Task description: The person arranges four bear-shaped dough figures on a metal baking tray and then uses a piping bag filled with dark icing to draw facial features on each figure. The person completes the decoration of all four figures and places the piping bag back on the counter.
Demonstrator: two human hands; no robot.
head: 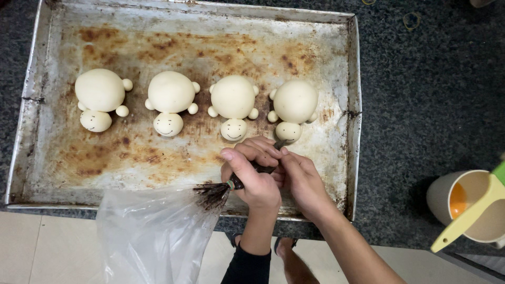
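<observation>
Both hands, the left hand (252, 176) and right hand (300, 176), are clenched on a piping bag (158, 231) over the tray (353, 105), its tip at the rightmost bun (294, 108); bare tray room lies near-left.

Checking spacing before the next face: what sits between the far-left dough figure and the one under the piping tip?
Head view: two more dough figures stand between the far-left figure and the rightmost one, all in one row on the baking tray.
</observation>
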